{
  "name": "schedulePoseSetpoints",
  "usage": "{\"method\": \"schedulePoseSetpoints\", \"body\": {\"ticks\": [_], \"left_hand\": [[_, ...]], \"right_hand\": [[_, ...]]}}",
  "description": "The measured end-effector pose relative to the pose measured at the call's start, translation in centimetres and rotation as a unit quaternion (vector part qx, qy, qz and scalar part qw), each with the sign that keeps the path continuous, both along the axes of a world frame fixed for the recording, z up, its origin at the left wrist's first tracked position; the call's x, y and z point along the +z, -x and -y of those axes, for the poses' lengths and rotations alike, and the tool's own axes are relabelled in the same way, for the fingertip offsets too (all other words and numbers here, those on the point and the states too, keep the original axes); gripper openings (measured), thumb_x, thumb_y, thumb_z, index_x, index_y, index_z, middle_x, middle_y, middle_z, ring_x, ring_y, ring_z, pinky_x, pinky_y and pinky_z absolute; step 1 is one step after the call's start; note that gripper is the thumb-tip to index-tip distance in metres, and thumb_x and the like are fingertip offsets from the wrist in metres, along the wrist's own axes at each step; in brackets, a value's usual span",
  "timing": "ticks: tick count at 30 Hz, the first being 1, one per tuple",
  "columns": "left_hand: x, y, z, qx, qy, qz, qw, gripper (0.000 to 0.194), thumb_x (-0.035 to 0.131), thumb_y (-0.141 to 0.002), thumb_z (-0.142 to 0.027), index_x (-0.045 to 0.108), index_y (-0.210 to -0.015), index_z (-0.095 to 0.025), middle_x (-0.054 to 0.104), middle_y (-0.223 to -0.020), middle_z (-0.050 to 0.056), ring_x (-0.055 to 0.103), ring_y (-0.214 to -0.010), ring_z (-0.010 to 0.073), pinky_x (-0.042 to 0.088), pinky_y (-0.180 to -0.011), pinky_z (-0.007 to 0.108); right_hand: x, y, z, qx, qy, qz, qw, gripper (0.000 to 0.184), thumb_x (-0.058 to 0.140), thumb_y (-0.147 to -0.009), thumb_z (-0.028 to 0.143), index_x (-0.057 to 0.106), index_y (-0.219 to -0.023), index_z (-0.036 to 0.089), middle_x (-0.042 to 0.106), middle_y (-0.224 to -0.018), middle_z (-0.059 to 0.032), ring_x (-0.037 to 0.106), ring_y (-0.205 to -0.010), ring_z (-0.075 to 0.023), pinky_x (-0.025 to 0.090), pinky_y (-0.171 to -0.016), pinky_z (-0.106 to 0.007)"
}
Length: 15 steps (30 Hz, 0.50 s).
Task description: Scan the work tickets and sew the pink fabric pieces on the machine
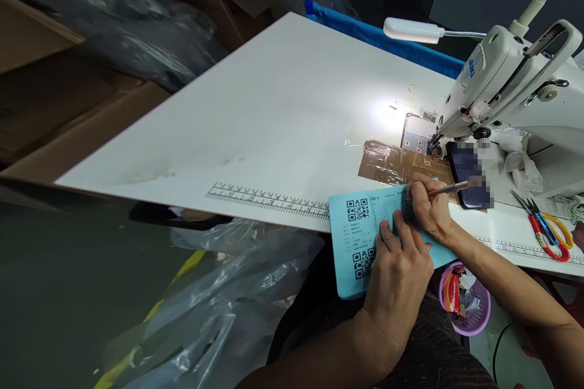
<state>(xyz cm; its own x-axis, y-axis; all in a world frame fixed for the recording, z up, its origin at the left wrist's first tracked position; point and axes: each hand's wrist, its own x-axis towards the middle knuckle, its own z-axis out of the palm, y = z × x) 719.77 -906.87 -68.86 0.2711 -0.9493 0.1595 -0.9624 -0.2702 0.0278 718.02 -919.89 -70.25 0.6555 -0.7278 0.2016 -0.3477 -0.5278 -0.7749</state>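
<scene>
A light-blue printed card (343,255) with QR codes lies across the front edge of the white table, its lower part overhanging. My left hand (399,273) rests on the card with its fingers extended flat over the print. Just beyond it, my right hand (429,206) is closed around a pen (449,188) at the card's upper right; the fingers hide the pen's tip. Behind my right hand is a brown taped strip (387,161). A dark phone (468,176) lies beside that hand.
A white sewing machine (497,79) stands at the right with a lit lamp (413,30). Scissors (545,234) lie near the table's (255,115) right front. Below is a purple basket (472,322) of scraps. Plastic sheeting (214,322) and cardboard boxes (68,115) fill the left.
</scene>
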Motion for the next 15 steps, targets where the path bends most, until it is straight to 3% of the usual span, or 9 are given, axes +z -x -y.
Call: {"method": "schedulePoseSetpoints", "body": {"ticks": [8, 15], "left_hand": [[0.15, -0.05, 0.01, 0.000, -0.015, 0.004, 1.000, 0.036, 0.059, -0.089, -0.014, 0.066, -0.121, 0.000, 0.063, -0.124, 0.029, 0.070, -0.101, 0.0376, 0.064, -0.074, 0.044], [-0.41, 0.01, -0.27, 0.001, 0.040, 0.045, 0.998, 0.033, 0.064, -0.086, -0.016, 0.069, -0.114, 0.001, 0.067, -0.118, 0.029, 0.072, -0.096, 0.0369, 0.064, -0.071, 0.043]], "right_hand": [[0.20, 0.04, -0.09, 0.031, -0.011, 0.000, 0.999, 0.027, 0.035, -0.081, 0.029, 0.028, -0.055, 0.025, 0.037, -0.051, 0.0017, 0.034, -0.051, -0.0136, 0.025, -0.052, -0.030], [0.21, 0.10, -0.08, 0.028, 0.010, 0.010, 1.000, 0.027, 0.034, -0.082, 0.027, 0.028, -0.056, 0.024, 0.036, -0.051, 0.0022, 0.033, -0.050, -0.0128, 0.024, -0.052, -0.030]]}}
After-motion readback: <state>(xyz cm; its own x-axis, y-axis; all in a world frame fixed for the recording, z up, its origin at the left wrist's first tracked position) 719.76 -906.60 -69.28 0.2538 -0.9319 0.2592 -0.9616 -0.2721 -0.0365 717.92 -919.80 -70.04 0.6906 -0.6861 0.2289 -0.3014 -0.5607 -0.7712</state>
